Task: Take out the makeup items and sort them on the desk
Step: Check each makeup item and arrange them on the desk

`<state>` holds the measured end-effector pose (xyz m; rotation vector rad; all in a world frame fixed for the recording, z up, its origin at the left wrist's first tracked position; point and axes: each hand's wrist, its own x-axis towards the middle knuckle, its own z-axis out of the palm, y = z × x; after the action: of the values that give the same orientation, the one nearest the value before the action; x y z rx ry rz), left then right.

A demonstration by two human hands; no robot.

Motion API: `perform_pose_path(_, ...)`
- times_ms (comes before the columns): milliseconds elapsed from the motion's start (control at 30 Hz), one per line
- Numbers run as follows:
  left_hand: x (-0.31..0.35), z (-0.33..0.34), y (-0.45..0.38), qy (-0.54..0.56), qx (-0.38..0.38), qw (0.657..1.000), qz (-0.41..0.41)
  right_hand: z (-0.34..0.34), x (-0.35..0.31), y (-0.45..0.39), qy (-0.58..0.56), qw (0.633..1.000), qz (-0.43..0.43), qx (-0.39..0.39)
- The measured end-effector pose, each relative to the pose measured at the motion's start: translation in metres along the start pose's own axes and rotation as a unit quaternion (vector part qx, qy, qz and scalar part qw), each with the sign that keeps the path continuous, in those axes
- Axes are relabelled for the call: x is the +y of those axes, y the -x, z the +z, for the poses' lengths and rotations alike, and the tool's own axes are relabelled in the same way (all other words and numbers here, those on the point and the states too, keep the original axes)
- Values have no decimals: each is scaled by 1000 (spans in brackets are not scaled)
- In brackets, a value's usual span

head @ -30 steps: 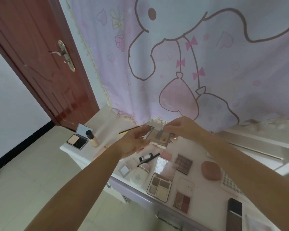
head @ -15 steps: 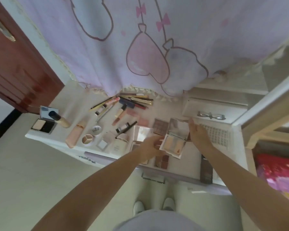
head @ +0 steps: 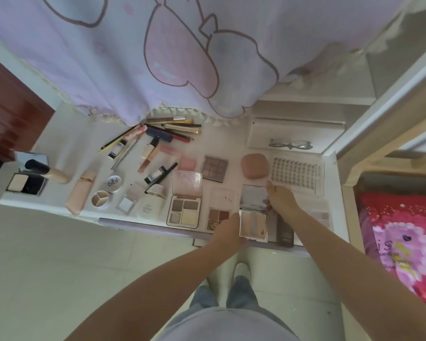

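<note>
Setting the open mirrored palette (head: 253, 223) down at the near edge of the bench (head: 59, 153) is the step we judge to be in hand. Our left hand (head: 228, 230) grips the palette's base from its left side, and our right hand (head: 279, 199) pinches the right edge of the raised mirror lid, so both hands are holding the same item. The palette sits just right of the small red-brown eyeshadow palette (head: 218, 216) and partly over a dark flat box (head: 284, 231), close to the bench's front edge.

To do this well, we should lower the base flat before letting go, because the raised lid makes it top-heavy and likely to tip backward. We should ease it away from the edge and off the dark box so it rests level. Keeping it in line with the four-pan palette (head: 184, 211) and the other compacts would hold the row of palettes together, apart from the pencils and brushes (head: 172, 130) gathered at the back. We should release the lid last, once the base is steady.
</note>
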<state>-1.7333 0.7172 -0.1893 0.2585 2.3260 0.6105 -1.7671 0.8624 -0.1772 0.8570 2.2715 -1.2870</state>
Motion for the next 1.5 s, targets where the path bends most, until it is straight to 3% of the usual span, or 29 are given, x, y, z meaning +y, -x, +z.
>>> perform_pose_path(133,1,3,-5,-37,20,999,-30,5,0,-6,-52,999,8,7)
perform_pose_path(333,-1,2,-7,-60,30,997,-35,7,-2,-8,-24,1000,-6,-5)
perform_pose_path(433,-1,2,-7,-54,32,997,-32,3,-5,0,74,995,-67,16)
perform_pose_path(567,-6,-1,-7,-26,37,998,-34,-12,8,11,144,974,-130,119)
perform_pose_path(633,-8,-4,-6,-21,37,999,-26,-18,18,17,248,948,-122,156)
perform_pose_path(700,-10,-7,-3,-32,46,998,-9,-20,25,22,392,904,-93,145)
perform_pose_path(800,-8,-16,1,-66,66,995,18,-13,25,21,433,894,-40,111)
perform_pose_path(967,-3,-35,5,-123,109,984,67,-8,17,9,349,933,-12,82)
perform_pose_path(1133,2,-57,7,-105,52,984,130,-31,8,26,283,954,-52,88)
perform_pose_path(1233,17,-73,12,-60,-6,983,176,-51,-11,48,84,987,-78,115)
perform_pose_path(1333,41,-90,21,22,-52,974,219,-62,-42,72,-105,979,-124,124)
perform_pose_path(1433,57,-114,29,11,44,968,246,-66,-67,89,-240,955,-150,94)
perform_pose_path(1500,60,-134,34,-16,109,961,254,-70,-79,97,-159,960,-208,100)
